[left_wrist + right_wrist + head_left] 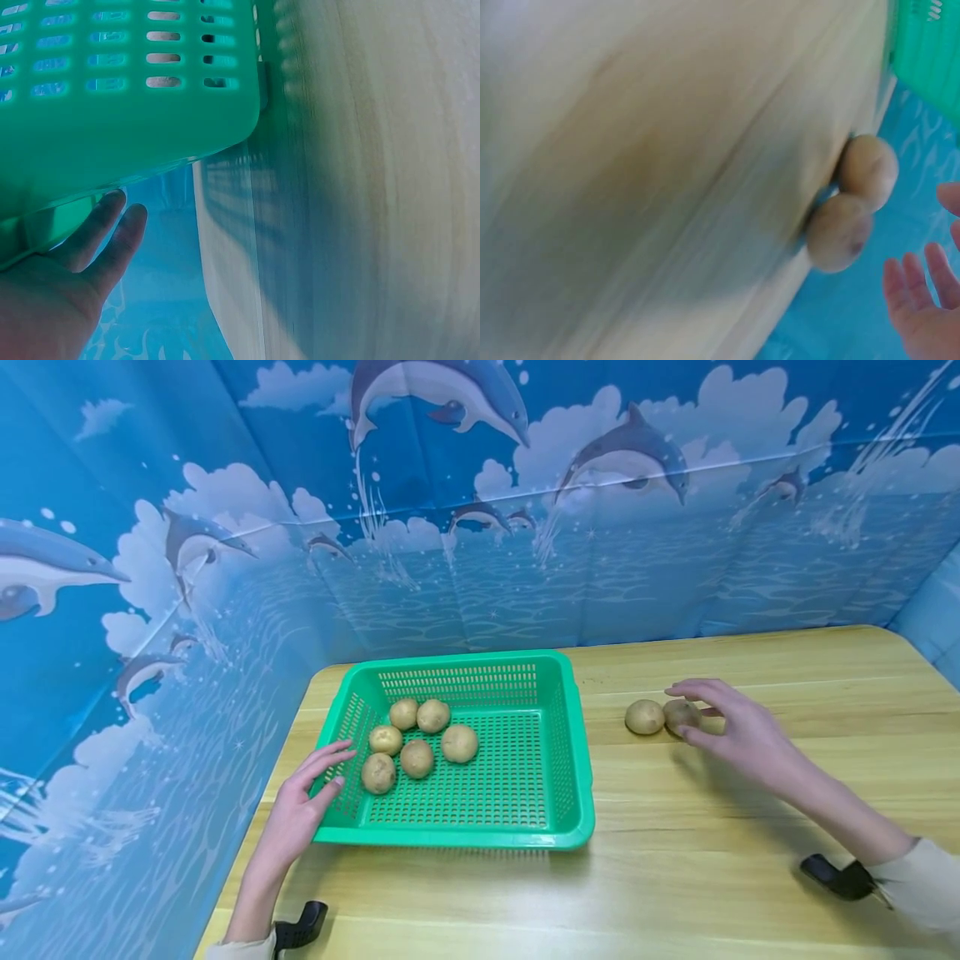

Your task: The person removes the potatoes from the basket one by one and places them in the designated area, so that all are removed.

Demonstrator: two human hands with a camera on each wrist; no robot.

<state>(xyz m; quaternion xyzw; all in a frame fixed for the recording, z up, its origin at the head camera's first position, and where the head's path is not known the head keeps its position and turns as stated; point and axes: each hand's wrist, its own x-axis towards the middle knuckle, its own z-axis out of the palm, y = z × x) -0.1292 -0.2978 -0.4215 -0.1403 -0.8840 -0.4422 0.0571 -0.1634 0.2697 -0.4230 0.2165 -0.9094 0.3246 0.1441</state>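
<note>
"What's in the green plastic basket (450, 837)?"
"Six potatoes (417, 759), grouped toward its left side. The left hand (298, 807), fingers loose and released, is at that rim."
"And outside it?"
"Two potatoes (644, 717) touch on the tabletop (675, 868) to its right; the right hand (746, 737), fingers spread, hovers by the rightmost one, grasping nothing."

The right hand (738, 728) partly hides one potato (679, 716)

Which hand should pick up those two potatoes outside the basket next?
Probably the right hand: it is open, close beside the two loose potatoes. The left hand is farther away, at the left side of the green basket.
</note>
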